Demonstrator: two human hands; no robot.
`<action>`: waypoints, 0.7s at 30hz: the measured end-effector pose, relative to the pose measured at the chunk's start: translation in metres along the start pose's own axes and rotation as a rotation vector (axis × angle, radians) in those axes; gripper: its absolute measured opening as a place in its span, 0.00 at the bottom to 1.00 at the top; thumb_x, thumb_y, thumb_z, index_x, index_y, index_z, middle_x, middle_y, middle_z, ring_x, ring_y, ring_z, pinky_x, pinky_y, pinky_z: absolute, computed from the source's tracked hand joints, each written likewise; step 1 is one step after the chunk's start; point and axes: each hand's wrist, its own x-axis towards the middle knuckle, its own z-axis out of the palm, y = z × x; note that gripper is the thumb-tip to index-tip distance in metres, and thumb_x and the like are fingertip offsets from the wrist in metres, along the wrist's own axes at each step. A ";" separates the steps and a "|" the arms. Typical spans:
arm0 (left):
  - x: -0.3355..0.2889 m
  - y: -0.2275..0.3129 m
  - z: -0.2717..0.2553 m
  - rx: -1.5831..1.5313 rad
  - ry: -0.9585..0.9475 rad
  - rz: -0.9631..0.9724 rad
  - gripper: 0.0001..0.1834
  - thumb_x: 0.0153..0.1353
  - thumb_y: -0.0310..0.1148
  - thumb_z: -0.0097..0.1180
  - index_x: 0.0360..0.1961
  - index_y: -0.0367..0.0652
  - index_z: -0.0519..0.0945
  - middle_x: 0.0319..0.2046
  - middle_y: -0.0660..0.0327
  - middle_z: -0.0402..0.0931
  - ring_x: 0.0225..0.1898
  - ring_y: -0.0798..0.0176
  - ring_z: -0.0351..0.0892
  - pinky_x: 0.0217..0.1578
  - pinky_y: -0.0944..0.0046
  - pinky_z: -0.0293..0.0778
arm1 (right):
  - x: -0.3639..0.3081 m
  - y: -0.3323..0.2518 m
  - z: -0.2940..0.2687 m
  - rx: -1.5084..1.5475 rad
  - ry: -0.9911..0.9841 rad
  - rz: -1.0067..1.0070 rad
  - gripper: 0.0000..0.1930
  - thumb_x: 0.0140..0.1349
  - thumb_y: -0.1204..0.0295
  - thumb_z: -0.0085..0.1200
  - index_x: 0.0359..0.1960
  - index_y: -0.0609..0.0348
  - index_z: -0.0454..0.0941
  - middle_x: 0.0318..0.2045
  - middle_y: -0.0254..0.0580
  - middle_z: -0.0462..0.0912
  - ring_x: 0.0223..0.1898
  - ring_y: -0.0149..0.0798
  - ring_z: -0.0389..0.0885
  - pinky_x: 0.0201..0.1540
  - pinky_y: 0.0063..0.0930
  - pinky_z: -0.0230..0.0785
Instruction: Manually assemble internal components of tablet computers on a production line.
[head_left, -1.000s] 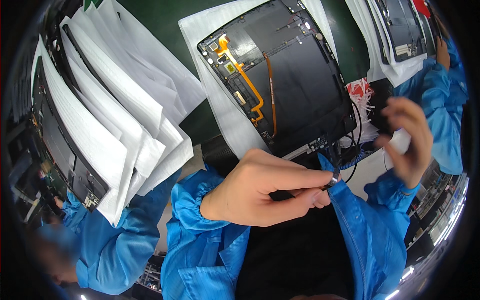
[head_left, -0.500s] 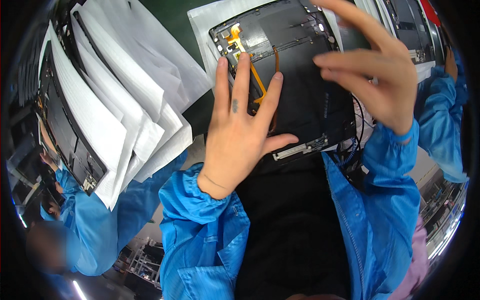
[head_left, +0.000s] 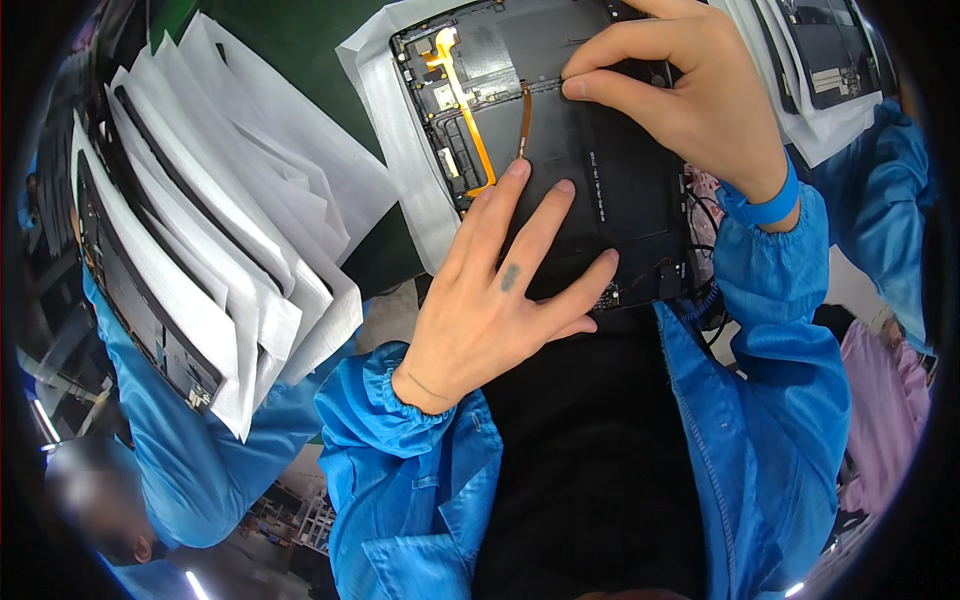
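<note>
Two hands press an opened tablet (head_left: 590,170) (long axis running away): left hand (head_left: 500,290) flat, fingers spread; right hand (head_left: 690,100) fingertips pinned at its far edge.

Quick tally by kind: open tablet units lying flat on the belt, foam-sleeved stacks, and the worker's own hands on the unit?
Open tablet units lying flat: 2 – one under the hands, one at the top right
Fanned stacks of white foam-sleeved units: 1
Hands on the near unit: 2 – left hand, right hand
Total: 5
</note>
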 end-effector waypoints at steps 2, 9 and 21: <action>-0.001 -0.001 0.002 -0.009 0.016 0.005 0.30 0.43 0.58 0.69 0.51 0.70 0.87 0.66 0.49 0.69 0.69 0.32 0.65 0.63 0.37 0.71 | -0.002 0.001 0.001 -0.011 0.015 0.001 0.08 0.47 0.75 0.72 0.30 0.56 0.90 0.55 0.64 0.83 0.57 0.61 0.81 0.61 0.43 0.71; -0.001 0.006 0.003 -0.011 -0.021 -0.053 0.30 0.44 0.59 0.69 0.53 0.74 0.87 0.67 0.49 0.69 0.71 0.32 0.64 0.67 0.28 0.61 | -0.002 0.003 0.004 0.004 0.044 0.004 0.08 0.46 0.76 0.72 0.30 0.58 0.90 0.54 0.63 0.83 0.56 0.61 0.81 0.60 0.43 0.71; -0.003 0.010 0.000 0.064 -0.071 -0.084 0.34 0.42 0.62 0.68 0.56 0.73 0.85 0.69 0.56 0.68 0.73 0.42 0.62 0.67 0.22 0.50 | -0.006 0.004 0.002 0.026 0.038 0.034 0.08 0.44 0.76 0.72 0.29 0.60 0.89 0.53 0.63 0.83 0.56 0.60 0.80 0.59 0.43 0.72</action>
